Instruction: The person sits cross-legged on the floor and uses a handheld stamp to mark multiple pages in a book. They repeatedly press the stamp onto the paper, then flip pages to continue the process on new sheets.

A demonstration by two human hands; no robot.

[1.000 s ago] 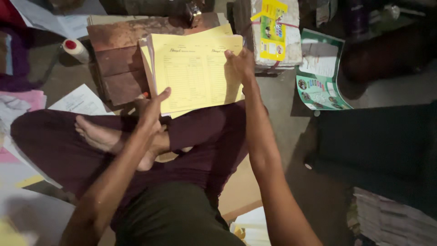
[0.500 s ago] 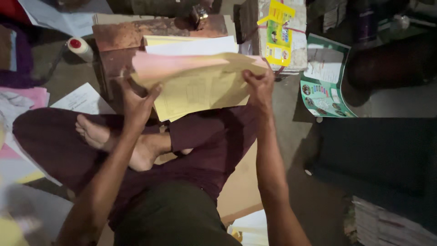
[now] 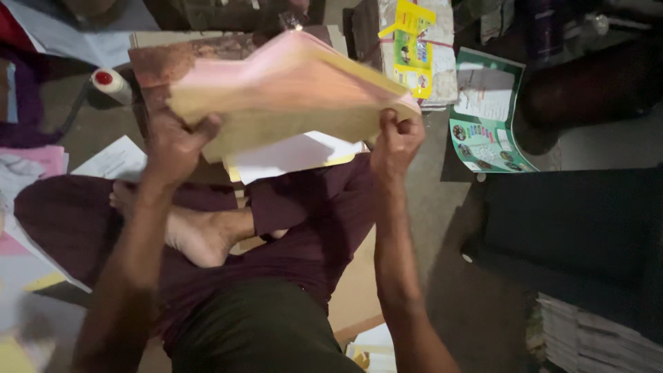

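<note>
From the head camera, the thick, floppy sheaf of pink and yellow paper sheets (image 3: 290,97) was up in the air over the crossed legs, gripped at both ends. The left hand (image 3: 176,145) had its fingers clamped on the sheaf's left edge, thumb on top; the right hand (image 3: 395,141) pinched the right corner, fingers closed tight on it. The stack sagged and bowed between them, so it looked soft, fairly light and prone to fanning out or slipping sheet by sheet; the safest hold seemed to be the two short edges, pinched through the full thickness. Beneath it lay a loose white sheet (image 3: 293,153) on the lap, a worn brown board (image 3: 173,59) behind, and a green printed leaflet (image 3: 487,114) on the floor at right.
</note>
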